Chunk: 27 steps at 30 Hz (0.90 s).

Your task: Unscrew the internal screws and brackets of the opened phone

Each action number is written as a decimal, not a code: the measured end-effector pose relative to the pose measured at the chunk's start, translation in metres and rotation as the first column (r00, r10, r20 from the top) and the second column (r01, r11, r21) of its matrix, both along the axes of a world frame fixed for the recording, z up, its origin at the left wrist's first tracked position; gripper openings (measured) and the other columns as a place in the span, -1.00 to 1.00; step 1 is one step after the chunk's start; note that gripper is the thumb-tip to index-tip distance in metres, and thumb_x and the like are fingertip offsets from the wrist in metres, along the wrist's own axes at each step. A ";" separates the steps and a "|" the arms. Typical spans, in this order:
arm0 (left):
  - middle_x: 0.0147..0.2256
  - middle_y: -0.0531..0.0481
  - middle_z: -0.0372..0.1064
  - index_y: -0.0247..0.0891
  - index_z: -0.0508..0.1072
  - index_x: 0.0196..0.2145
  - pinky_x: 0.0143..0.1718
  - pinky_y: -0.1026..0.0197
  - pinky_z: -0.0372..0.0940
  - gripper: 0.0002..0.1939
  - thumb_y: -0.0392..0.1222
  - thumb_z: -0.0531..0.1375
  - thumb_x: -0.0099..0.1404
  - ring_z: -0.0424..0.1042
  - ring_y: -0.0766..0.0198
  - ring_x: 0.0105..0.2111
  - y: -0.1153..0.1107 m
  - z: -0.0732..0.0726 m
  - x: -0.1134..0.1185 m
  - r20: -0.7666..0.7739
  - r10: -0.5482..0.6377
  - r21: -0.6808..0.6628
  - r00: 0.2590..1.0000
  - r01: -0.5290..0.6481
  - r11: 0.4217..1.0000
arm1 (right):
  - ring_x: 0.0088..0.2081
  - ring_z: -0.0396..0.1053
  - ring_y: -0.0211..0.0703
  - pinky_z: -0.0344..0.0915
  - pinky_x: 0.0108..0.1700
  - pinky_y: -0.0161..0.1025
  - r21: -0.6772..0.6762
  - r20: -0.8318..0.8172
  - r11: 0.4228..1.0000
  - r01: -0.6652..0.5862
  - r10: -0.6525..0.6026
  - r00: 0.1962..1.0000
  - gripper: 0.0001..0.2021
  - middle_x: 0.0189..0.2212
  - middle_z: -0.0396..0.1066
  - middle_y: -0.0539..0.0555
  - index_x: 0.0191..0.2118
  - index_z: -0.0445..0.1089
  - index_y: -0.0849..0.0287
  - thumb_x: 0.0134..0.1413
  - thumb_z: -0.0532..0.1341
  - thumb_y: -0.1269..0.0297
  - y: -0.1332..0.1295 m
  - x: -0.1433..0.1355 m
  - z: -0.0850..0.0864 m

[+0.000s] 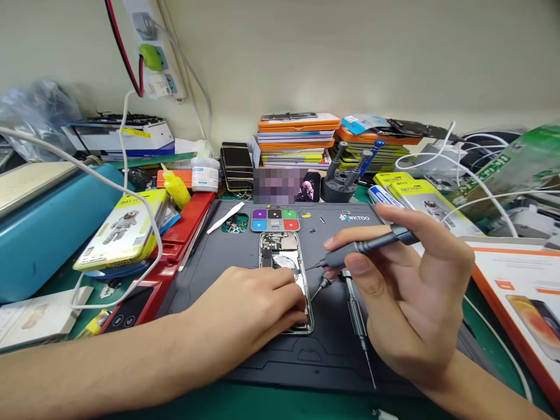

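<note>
An opened phone [277, 242] lies on the dark grey mat [219, 350], its inner parts showing. My left hand [258, 303] rests over the phone's lower half, fingers curled down; whatever its fingertips hold is hidden. My right hand [406, 291] grips a grey screwdriver [345, 254] between thumb and fingers, its tip pointing left near the phone's right edge. A second dark driver tip [321, 284] shows below that hand's fingers, angled at the phone's edge. Another screwdriver [356, 309] lies on the mat beside my right hand.
A coloured screw pad [275, 220], a white pry tool [225, 218] and small parts sit behind the phone. A tool holder [339, 186] stands at the back. Battery boxes [125, 230], a red tray [188, 224] and a blue case [65, 233] are left; an orange-edged box [499, 262] is right.
</note>
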<state>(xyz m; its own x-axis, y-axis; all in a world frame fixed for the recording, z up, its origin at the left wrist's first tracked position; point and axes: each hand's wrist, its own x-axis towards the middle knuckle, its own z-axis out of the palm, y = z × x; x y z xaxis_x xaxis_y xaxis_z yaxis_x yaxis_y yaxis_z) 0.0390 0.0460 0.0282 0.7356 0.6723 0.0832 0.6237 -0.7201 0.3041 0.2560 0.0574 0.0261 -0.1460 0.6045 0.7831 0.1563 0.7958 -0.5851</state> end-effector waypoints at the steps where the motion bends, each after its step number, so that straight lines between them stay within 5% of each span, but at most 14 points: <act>1: -0.18 0.05 0.54 -0.19 0.51 -0.08 -0.29 0.13 0.40 -0.80 -0.08 0.13 0.63 0.59 0.13 -0.25 -0.002 -0.002 0.000 0.011 0.006 0.011 1.000 -0.006 1.000 | -0.08 0.56 -0.15 0.62 -0.27 -0.20 -0.004 0.003 1.000 -0.004 0.004 1.000 -0.34 -0.01 0.41 0.10 0.40 0.22 -0.06 0.30 0.23 0.62 0.000 0.001 0.000; 10: -0.21 0.08 0.52 -0.15 0.51 -0.09 -0.35 0.13 0.33 -0.81 -0.13 0.11 0.63 0.56 0.16 -0.30 -0.011 -0.005 -0.001 0.034 0.023 0.096 0.999 -0.027 0.995 | -0.12 0.58 -0.10 0.65 -0.29 -0.15 0.036 0.045 0.999 0.018 -0.019 0.999 -0.33 0.00 0.48 0.12 0.40 0.21 -0.10 0.30 0.25 0.58 0.002 0.004 -0.001; 27: -0.13 0.01 0.58 -0.18 0.58 -0.06 -0.15 0.21 0.43 -0.80 -0.23 0.13 0.61 0.61 0.18 -0.17 -0.009 0.003 -0.006 0.126 0.079 -0.103 0.989 -0.066 0.992 | -0.11 0.58 -0.06 0.64 -0.35 -0.18 0.025 0.014 0.999 -0.028 0.028 1.000 -0.36 -0.02 0.45 0.12 0.38 0.24 -0.09 0.28 0.30 0.50 0.003 0.001 -0.002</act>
